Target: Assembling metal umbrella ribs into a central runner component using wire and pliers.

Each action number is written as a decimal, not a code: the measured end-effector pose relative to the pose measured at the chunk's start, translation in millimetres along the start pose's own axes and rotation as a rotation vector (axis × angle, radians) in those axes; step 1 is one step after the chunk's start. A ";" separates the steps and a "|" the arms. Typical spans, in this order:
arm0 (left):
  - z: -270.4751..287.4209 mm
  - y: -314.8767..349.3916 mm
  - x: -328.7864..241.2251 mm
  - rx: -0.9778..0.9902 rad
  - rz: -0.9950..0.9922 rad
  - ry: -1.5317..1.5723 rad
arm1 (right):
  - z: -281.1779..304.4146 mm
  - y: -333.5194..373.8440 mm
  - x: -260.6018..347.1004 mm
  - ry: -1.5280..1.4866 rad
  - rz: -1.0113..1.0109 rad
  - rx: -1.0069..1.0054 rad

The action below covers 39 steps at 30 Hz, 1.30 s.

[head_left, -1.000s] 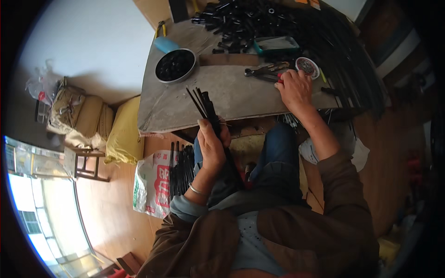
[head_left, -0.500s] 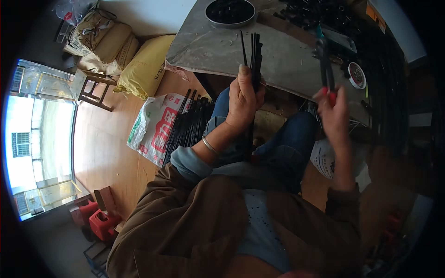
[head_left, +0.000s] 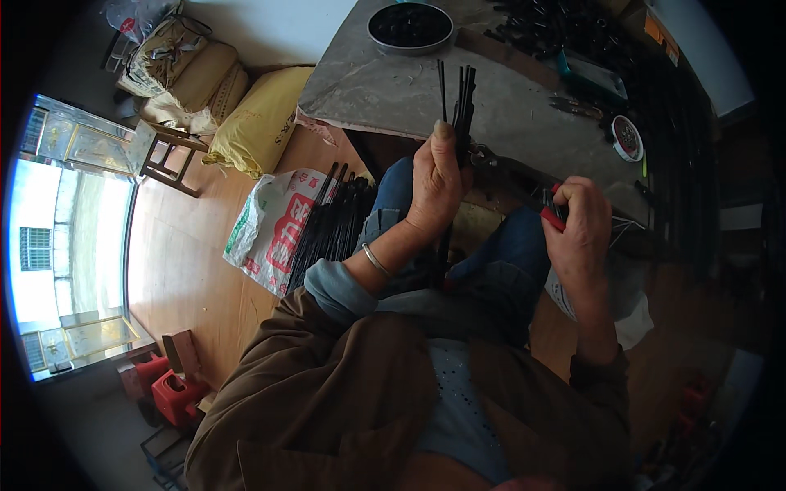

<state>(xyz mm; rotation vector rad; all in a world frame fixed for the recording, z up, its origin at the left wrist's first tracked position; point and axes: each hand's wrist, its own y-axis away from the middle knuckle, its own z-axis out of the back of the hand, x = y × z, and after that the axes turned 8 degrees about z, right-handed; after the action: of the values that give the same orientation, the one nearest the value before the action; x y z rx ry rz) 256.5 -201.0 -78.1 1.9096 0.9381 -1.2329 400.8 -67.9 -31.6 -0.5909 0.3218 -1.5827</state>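
My left hand (head_left: 434, 184) is closed round an upright bundle of thin black rods (head_left: 465, 102), thumb uppermost. One rod stands slightly apart from the others, and the lower part of the bundle drops between my knees. In my right hand (head_left: 580, 237) is a pair of long dark pliers (head_left: 514, 172) with red grips. Their head reaches left to the bundle, just beside my left fingers; whether the jaws bite on a rod is too dark to tell. More black rods (head_left: 334, 225) lie on a printed white sack (head_left: 262, 221) on the floor left of my legs.
Ahead is a grey table (head_left: 344, 82), its edge close beyond my hands. It bears a round pan (head_left: 409, 47) of small black pieces, a teal tray (head_left: 577, 78), a small round dish (head_left: 627, 139) and heaped black parts (head_left: 548, 29). Leftward are a yellow sack (head_left: 258, 119) and a wooden stool (head_left: 168, 159).
My right hand has come down and swung the pliers from pointing up over the table to pointing left at the rods. My left hand has barely shifted, still gripping the bundle.
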 end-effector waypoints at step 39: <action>5.8 11.3 -9.6 0.256 -0.003 -0.028 | 31.5 6.7 3.2 -1.274 -0.690 0.992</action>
<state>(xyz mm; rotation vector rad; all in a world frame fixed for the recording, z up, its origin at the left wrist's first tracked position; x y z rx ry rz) 260.5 -213.7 -69.4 2.0805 0.7990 -1.4357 423.6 -67.3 -8.7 -0.7968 -1.6594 -1.4155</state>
